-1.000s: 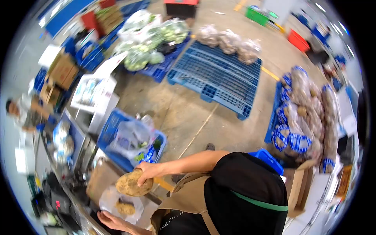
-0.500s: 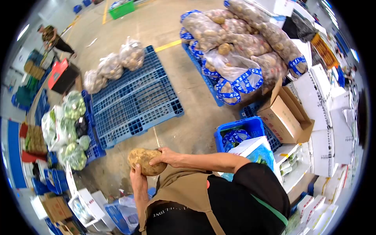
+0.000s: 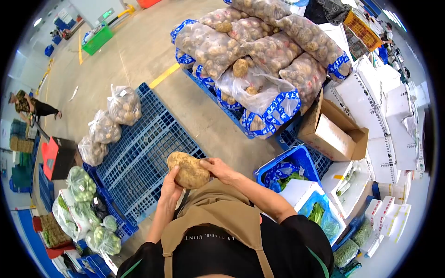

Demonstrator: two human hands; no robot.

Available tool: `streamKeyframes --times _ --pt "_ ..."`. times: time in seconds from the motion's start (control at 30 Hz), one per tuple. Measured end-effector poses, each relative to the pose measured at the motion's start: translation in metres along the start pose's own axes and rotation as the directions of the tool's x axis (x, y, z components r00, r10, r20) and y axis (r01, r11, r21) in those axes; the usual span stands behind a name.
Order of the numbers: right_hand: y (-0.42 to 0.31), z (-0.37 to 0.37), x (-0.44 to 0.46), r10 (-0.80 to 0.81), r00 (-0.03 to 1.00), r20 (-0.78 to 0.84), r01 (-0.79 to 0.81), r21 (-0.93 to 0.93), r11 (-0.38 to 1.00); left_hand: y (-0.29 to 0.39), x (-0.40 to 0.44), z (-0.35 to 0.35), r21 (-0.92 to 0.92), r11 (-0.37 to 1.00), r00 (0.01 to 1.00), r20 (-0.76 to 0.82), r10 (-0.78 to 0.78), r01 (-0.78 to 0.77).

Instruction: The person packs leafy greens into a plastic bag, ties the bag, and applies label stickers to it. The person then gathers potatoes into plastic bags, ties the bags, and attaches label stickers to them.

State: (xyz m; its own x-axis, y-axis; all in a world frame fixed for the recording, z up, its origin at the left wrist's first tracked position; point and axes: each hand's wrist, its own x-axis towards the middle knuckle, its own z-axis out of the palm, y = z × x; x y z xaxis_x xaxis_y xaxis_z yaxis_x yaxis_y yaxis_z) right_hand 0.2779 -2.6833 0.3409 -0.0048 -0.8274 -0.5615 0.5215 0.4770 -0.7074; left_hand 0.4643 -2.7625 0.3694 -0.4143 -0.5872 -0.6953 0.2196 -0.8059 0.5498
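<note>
Concrete floor (image 3: pixel 204 116) and potato sacks (image 3: pixel 271 51) now lie ahead after a turn, and the large potato (image 3: pixel 189 171), held earlier by the right hand (image 3: pixel 220 170) alone, is before the apron (image 3: pixel 213 199), gripped by the left hand (image 3: pixel 169 189) too, seemingly steadier.

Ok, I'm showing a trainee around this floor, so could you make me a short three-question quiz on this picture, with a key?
1. What do the left hand and right hand hold between them?

2. True or false: the cardboard box to the right of the potato sacks is closed.

3. The crate at the upper left of the picture is:
A. orange
B. green
C. white

Key:
1. A large potato.
2. False; it stands open.
3. B.
</note>
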Motion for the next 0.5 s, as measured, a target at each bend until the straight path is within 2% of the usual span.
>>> streamKeyframes --times 0.07,0.1,0.2,0.3,0.33,0.4,0.47,0.5 --pt "-0.022 -0.029 0.032 0.009 0.998 -0.063 0.001 0.155 0.988 0.018 0.045 0.012 0.002 0.999 0.999 -0.025 -0.047 0.047" --pt "-0.031 -0.048 0.053 -0.048 0.989 -0.139 0.074 0.185 0.980 0.029 0.060 0.022 0.016 0.999 0.998 0.057 -0.031 0.030" --pt "-0.041 -0.131 0.132 -0.063 0.924 -0.378 0.137 0.172 0.975 0.048 0.115 0.039 -0.004 0.999 0.997 0.071 -0.033 0.034" --pt "-0.079 -0.215 0.207 -0.044 0.829 -0.558 0.131 0.117 0.984 0.073 0.163 0.072 -0.039 0.998 0.999 -0.013 -0.043 0.043" --pt "-0.092 -0.244 0.237 -0.014 0.782 -0.623 0.139 0.152 0.978 0.077 0.181 0.080 -0.057 0.998 0.999 -0.037 -0.037 0.035" --pt "-0.116 -0.322 0.309 -0.066 0.766 -0.640 0.105 0.023 0.994 0.086 0.224 0.095 -0.074 0.997 0.998 -0.061 0.001 -0.005" --pt "-0.119 -0.396 0.398 -0.192 0.564 -0.803 -0.083 -0.287 0.954 0.104 0.266 0.124 -0.059 0.998 0.991 -0.130 0.015 -0.023" --pt "-0.128 -0.415 0.426 -0.235 0.491 -0.839 -0.145 -0.345 0.927 0.114 0.288 0.144 -0.048 0.999 0.980 -0.197 0.014 -0.024"
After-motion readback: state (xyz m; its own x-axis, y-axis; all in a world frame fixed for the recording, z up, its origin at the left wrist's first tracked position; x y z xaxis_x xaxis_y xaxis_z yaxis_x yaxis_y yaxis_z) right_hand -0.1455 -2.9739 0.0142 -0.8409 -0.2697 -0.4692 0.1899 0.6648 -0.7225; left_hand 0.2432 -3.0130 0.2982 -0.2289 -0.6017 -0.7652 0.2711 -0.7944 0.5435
